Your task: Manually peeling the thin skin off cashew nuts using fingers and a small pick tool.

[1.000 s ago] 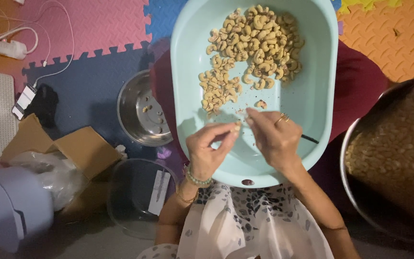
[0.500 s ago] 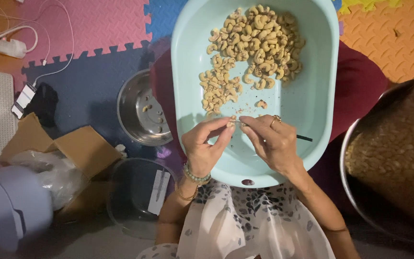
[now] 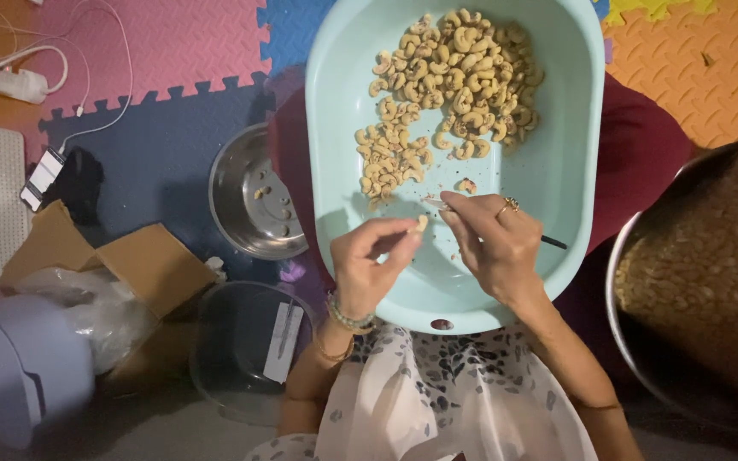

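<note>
A pale turquoise plastic tub (image 3: 574, 162) rests on my lap, with a heap of cashew nuts (image 3: 446, 94) at its far end. My left hand (image 3: 369, 265) pinches a single cashew (image 3: 421, 223) between thumb and fingertips over the tub's near part. My right hand (image 3: 493, 243), with a ring on one finger, grips a thin dark-handled tool (image 3: 548, 242) whose tip points at that nut. One loose cashew (image 3: 467, 185) lies just beyond my fingers.
A small steel bowl (image 3: 249, 205) with a few nuts sits left of the tub. A big metal basin (image 3: 711, 282) of cashews stands at the right. A clear plastic container (image 3: 245, 346), cardboard box (image 3: 130, 265), lavender object (image 3: 10, 367) and power strip (image 3: 2, 81) lie on foam mats.
My hands have stayed over the tub's near part, working one cashew. The left hand has drawn slightly toward me, and the tool tip has shifted along the nut.
</note>
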